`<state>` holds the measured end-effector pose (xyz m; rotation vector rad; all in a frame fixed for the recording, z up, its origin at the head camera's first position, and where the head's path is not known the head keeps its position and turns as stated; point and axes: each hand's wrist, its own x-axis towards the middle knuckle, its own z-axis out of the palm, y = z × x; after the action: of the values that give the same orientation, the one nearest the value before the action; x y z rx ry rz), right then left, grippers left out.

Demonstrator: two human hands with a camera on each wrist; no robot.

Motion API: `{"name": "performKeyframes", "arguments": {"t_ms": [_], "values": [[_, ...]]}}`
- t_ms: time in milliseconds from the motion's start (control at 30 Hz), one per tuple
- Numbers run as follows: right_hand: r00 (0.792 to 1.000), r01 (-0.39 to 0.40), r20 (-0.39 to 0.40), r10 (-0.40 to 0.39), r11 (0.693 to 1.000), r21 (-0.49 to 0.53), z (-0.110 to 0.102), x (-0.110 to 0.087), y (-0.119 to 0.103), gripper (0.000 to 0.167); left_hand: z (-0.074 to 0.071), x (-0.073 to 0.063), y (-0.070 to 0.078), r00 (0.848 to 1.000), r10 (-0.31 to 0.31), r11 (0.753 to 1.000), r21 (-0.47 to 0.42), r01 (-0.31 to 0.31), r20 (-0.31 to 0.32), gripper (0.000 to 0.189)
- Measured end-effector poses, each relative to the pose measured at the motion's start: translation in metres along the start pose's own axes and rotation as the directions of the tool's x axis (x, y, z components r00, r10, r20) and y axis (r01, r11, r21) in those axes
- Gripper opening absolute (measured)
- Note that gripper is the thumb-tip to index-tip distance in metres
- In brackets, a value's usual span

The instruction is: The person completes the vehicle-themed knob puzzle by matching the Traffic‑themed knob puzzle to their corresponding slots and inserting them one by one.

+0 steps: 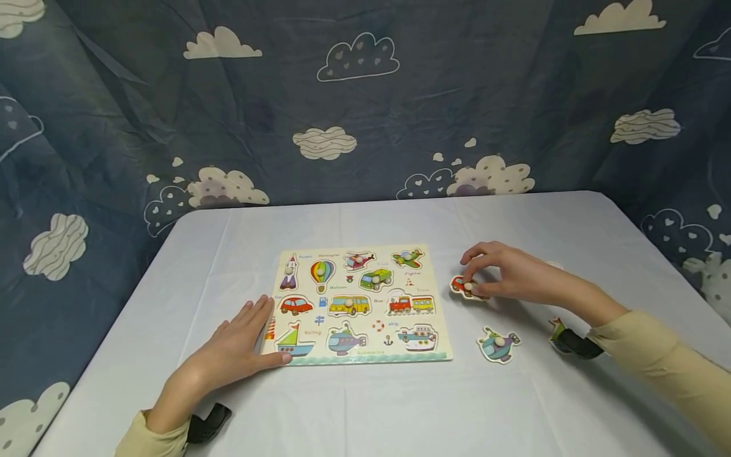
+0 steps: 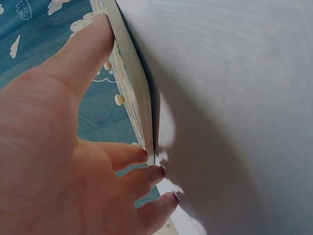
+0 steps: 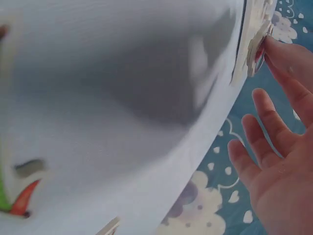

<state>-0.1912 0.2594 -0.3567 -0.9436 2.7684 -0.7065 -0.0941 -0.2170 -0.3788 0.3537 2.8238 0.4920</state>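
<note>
"Where is the red vehicle piece [image 1: 457, 285]?"

"Just right of the puzzle board [image 1: 379, 306] on the tabletop [image 1: 377, 406], pinched in the fingers of the right hand [image 1: 511, 274]."

"And the left hand [image 1: 231, 346]?"

"Its fingers lie outstretched, touching the board's left edge."

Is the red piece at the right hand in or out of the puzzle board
Out. In the head view, the right hand pinches the red piece beyond the right edge of the puzzle board.

A dark blue cloth [image 1: 274, 114] with soft folds hangs behind the white tabletop [image 1: 400, 406] and also at both its sides. On this cloth are printed pale clouds [image 1: 324, 143] and small hearts [image 1: 471, 143]. Faint creases cross the tabletop.
</note>
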Motion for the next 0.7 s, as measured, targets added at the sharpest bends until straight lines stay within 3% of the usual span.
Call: {"name": "performKeyframes", "arguments": {"t_ms": [700], "values": [[0.989, 0.14, 0.037, -0.142, 0.989, 0.049, 0.013, 0.038, -0.027, 0.024, 0.001, 0.001, -0.003, 1.0, 0.0, 1.0, -0.001, 0.0, -0.005, 0.113]]}}
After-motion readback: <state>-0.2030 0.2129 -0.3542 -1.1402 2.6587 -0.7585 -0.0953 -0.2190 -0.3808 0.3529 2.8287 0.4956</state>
